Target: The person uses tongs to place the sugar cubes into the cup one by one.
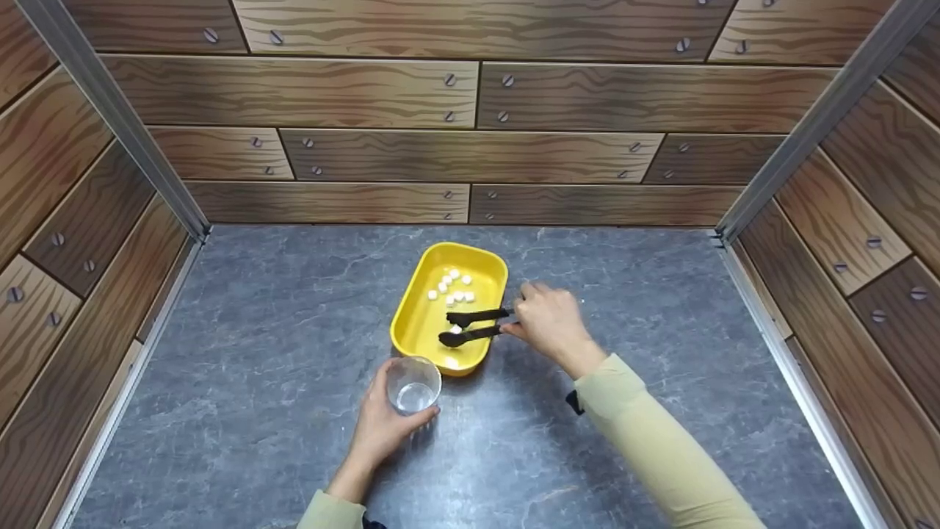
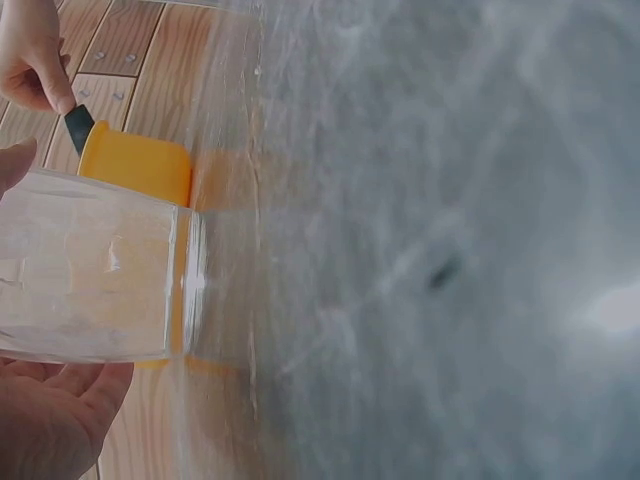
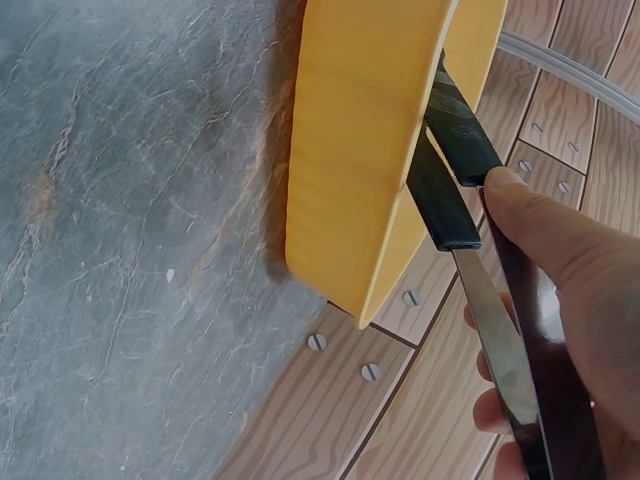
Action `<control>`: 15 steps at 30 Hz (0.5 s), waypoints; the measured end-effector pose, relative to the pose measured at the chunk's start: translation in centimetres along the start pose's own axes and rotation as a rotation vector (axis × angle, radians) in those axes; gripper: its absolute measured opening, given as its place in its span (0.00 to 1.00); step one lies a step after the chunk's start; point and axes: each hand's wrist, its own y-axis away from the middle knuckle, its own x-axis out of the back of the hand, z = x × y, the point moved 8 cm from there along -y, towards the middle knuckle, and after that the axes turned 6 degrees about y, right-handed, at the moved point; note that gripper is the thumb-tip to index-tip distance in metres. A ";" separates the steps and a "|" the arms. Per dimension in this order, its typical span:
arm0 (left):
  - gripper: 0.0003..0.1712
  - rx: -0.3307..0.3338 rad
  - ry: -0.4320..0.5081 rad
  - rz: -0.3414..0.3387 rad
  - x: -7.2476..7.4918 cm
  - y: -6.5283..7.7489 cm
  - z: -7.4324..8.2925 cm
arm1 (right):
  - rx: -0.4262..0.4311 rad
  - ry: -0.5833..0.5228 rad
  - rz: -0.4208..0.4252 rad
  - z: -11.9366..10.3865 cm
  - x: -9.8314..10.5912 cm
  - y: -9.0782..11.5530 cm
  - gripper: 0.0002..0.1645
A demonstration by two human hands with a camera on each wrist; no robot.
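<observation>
My right hand (image 1: 552, 323) grips a pair of tongs (image 3: 510, 320) with black tips and metal arms. Their tips reach over the right wall of a yellow tray (image 1: 411, 323), one on each side of a small white cube (image 1: 456, 330). Several more white cubes (image 1: 443, 287) lie on the tray's floor toward its far end. With thumb and fingers, my left hand (image 1: 383, 419) holds a clear cup (image 1: 415, 386) at the tray's near edge. No cubes show inside the cup. In the left wrist view the cup (image 2: 90, 270) stands close over the tabletop.
A grey marbled tabletop (image 1: 279, 316) lies under everything. Wood-patterned panels (image 1: 470, 154) wall it in at the back and both sides, with metal rails (image 1: 797, 125) at the corners.
</observation>
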 end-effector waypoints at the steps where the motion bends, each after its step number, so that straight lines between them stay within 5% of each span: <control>1: 0.55 -0.001 0.000 -0.001 0.0 0.0 0.0 | 0.002 -0.006 -0.002 -0.1 0.0 0.0 0.29; 15: 0.55 -0.045 0.008 -0.003 0.0 0.0 0.1 | 0.010 -0.007 0.002 -0.6 -0.2 -0.1 0.26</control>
